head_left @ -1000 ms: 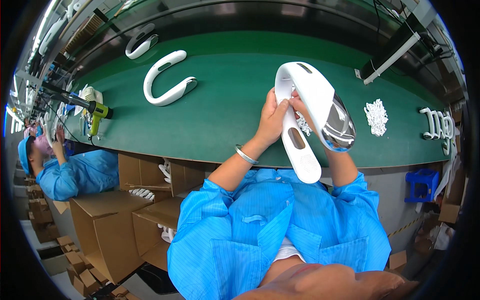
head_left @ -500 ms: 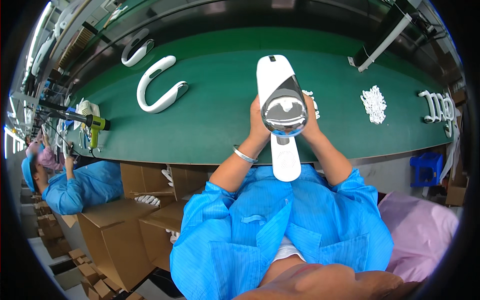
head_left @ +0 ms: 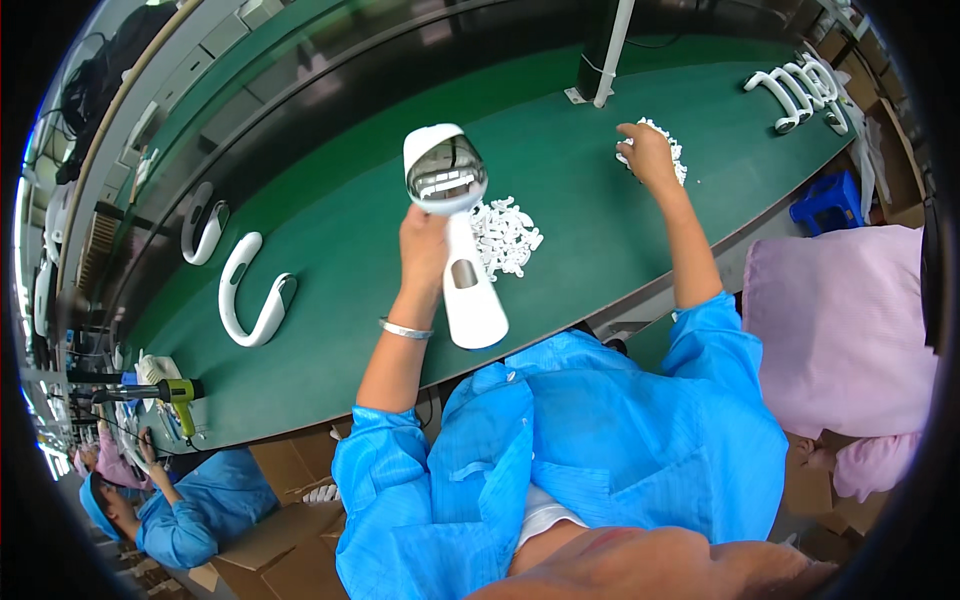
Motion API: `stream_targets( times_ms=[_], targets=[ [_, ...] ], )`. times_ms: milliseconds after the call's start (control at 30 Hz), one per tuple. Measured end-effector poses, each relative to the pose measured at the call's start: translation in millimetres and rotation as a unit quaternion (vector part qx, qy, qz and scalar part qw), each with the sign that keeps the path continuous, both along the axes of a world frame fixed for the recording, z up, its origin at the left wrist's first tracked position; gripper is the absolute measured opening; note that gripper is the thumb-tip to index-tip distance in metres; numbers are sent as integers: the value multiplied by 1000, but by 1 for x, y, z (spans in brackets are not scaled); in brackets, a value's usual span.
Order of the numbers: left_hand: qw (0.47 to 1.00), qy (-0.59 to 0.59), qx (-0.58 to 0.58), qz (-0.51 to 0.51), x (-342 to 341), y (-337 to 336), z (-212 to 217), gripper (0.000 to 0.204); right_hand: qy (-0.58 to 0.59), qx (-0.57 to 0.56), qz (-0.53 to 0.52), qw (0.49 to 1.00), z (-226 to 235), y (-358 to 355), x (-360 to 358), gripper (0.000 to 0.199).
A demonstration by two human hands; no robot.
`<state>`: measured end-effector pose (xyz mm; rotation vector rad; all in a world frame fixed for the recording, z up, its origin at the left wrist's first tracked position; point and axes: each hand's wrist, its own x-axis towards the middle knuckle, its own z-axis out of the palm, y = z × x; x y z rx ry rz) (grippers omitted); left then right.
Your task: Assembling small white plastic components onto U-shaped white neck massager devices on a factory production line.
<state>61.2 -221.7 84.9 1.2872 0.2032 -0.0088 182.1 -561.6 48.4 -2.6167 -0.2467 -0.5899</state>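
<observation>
My left hand (head_left: pixel 424 245) is wrapped round a white curved neck device (head_left: pixel 476 310) with a glossy mirror-like panel, held up over the green table. Its fingertips are partly hidden behind the device. Beneath it lies a pile of small white plastic parts (head_left: pixel 508 238). Farther right, my right hand (head_left: pixel 648 155) is stretched out over a second pile of small white parts (head_left: pixel 677 155). Thumb and forefinger look apart at its left edge; no part shows between them. The hand hides some of this pile.
Two similar white U-shaped devices (head_left: pixel 235 300) lie at the left. Several white curved pieces (head_left: pixel 800 95) stand at the far right. A green-black heat gun (head_left: pixel 178 390) lies at the left end. A post (head_left: pixel 605 60) rises at the back. Co-workers sit on both sides; cardboard boxes (head_left: pixel 290 545) are below.
Both hands held the device before. My right hand has let go and moved right to the far pile. My left hand has carried the device leftward, and the view has turned.
</observation>
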Motion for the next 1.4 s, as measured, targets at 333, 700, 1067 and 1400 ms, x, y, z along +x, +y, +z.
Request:
stream_targets(
  times_ms=[333,700,1067,1400],
  targets=[
    [976,16,-107,-189,49,-68,15,27,85,-57,64,993,-23,-37,27,13],
    [985,-8,-18,-173,70,-97,-3,22,163,464,101,865,27,-22,-9,10],
    [985,9,-101,-138,39,-92,5,46,284,566,271,725,65,96,-56,23],
    [990,-44,-89,-97,17,-85,6,45,195,610,227,734,61,125,-76,23]
  ],
)
